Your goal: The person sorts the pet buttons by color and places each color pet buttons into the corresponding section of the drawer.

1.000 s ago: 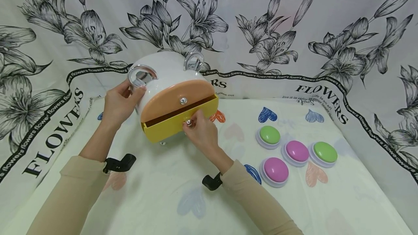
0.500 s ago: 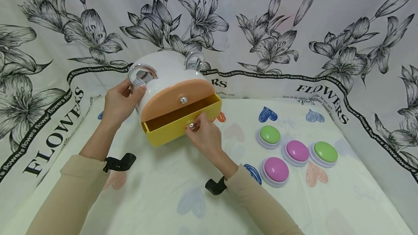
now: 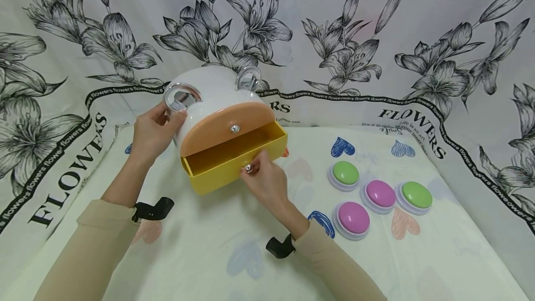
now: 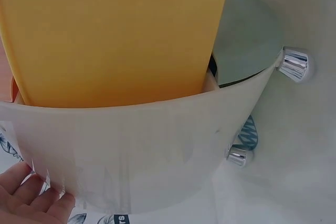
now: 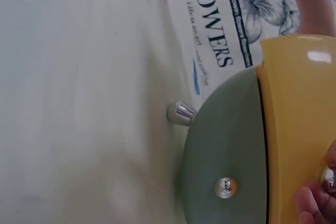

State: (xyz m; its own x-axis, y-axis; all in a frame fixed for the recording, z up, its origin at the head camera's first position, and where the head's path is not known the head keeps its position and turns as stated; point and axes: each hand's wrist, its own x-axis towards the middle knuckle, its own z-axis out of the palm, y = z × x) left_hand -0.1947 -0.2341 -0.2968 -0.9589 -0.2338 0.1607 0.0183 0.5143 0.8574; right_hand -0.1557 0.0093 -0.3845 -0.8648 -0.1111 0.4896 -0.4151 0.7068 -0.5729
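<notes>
A rounded white drawer cabinet (image 3: 209, 80) stands on short silver feet, with shiny silver rings on top. Its orange upper drawer (image 3: 225, 127) is closed. Below it the yellow drawer (image 3: 217, 161) is pulled well out, its visible inside bare. The right hand (image 3: 267, 180) pinches the silver knob (image 3: 249, 168) of that yellow drawer. At the cabinet's left side the left hand (image 3: 152, 131) holds the body beside a silver ring (image 3: 182, 97), thumb in front and fingers behind. A green lower drawer (image 5: 231, 145) shows in the right wrist view, closed.
To the right on the heart-patterned cloth lie two green push lights (image 3: 345, 172) (image 3: 415, 194) and two magenta push lights (image 3: 380, 193) (image 3: 353, 217). A flower-printed curtain (image 3: 334, 36) hangs behind the cabinet.
The yellow drawer has slid further out toward the person, drawn by the right hand on its knob. The left hand and cabinet body have stayed in place.
</notes>
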